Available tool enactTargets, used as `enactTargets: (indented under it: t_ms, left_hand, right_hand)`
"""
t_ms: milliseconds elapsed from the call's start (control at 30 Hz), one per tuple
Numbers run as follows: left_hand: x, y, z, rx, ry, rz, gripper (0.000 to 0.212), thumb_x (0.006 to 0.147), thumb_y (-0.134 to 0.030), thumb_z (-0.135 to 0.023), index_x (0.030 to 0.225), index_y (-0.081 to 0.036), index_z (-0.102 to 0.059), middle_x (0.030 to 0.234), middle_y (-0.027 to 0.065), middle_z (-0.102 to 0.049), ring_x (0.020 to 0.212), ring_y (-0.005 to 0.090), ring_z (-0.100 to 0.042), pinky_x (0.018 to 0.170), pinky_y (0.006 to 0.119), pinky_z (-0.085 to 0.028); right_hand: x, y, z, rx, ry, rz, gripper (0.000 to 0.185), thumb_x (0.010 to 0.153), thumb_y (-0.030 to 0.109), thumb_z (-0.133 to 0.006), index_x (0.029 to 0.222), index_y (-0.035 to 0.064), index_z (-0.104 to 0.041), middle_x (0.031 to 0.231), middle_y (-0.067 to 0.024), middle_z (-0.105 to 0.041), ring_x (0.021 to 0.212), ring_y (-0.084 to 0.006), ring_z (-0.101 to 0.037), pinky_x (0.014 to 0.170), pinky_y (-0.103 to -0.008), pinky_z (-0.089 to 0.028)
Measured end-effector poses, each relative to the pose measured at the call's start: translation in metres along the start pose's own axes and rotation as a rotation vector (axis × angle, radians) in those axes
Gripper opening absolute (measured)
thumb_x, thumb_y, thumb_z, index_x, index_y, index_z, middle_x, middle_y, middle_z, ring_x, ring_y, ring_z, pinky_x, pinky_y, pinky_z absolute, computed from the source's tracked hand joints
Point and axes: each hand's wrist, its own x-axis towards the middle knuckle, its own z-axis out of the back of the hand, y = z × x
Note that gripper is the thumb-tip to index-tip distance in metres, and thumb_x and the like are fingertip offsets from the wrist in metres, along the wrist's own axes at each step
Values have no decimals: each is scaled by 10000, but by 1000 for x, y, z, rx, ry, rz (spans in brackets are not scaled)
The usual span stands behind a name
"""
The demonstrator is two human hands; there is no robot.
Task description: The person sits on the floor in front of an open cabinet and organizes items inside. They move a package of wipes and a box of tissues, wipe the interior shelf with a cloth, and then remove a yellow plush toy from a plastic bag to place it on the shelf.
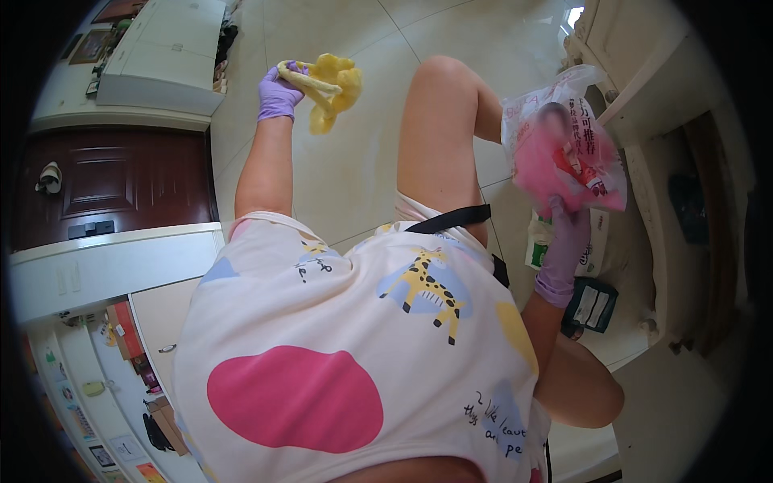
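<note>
My left hand [279,95], in a purple glove, is held out over the floor at the upper left. It grips the band end of a yellow plush headband [340,77] with puffy lobes. On the right, my right hand [566,238], gloved in the same purple, holds the lower edge of a translucent pink-and-white plastic bag [531,163]. The bag bears writing and a printed picture of a person. What it contains, if anything, cannot be seen. Part of my right fingers is hidden behind the film.
White-and-green packaging [539,241] and a dark green packet [595,305] lie below the bag by my right forearm. An open-fronted pale cabinet [646,84] borders the right. A white cabinet [166,54] and a dark red-brown door [121,175] stand left. Tiled floor [356,175] lies ahead.
</note>
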Motion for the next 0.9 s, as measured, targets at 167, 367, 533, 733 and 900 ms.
enactTargets:
  t_ms: [167, 367, 533, 733, 900]
  left_hand:
    - [-7, 6, -6, 4, -31, -60, 243, 832, -167, -435, 1007, -7, -484, 964, 156, -579, 880, 289, -570, 909, 476, -381]
    - [-16, 6, -7, 35, 90, 8, 345, 835, -153, -445, 1129, 27, -455, 1108, 190, -546, 1029, 305, -544, 949, 476, -371]
    - [-17, 8, -10, 70, 152, 25, 349, 848, -114, -437, 1161, 41, -440, 1115, 188, -544, 1046, 299, -539, 950, 461, -384]
    - [0, 7, -3, 99, 56, -67, 276, 875, -90, -426, 1117, 37, -459, 1041, 168, -569, 989, 289, -556, 949, 470, -389]
    - [-3, 4, 1, 112, 92, -20, 240, 871, -59, -422, 1087, 32, -471, 928, 133, -589, 863, 264, -581, 939, 482, -397]
  right_hand:
    - [-1, -4, 3, 28, 13, -36, 277, 779, 71, -634, 1036, 16, -544, 770, 17, -543, 555, -13, -397, 463, -173, -295]
    - [-4, 7, -1, -5, 15, -50, 260, 783, 77, -632, 1021, 16, -545, 727, 10, -538, 524, -18, -389, 449, -175, -290]
    - [-3, 2, 2, -10, 26, -43, 263, 787, 85, -629, 1027, 17, -546, 706, 7, -535, 510, -18, -383, 444, -175, -287]
    - [-5, 6, -1, 14, 20, -56, 262, 780, 74, -630, 1022, 17, -544, 705, 12, -527, 516, -14, -378, 445, -170, -277]
    - [-3, 1, 4, -44, 55, -102, 366, 796, 128, -622, 1108, -26, -506, 986, -60, -550, 848, -122, -495, 752, -246, -383]
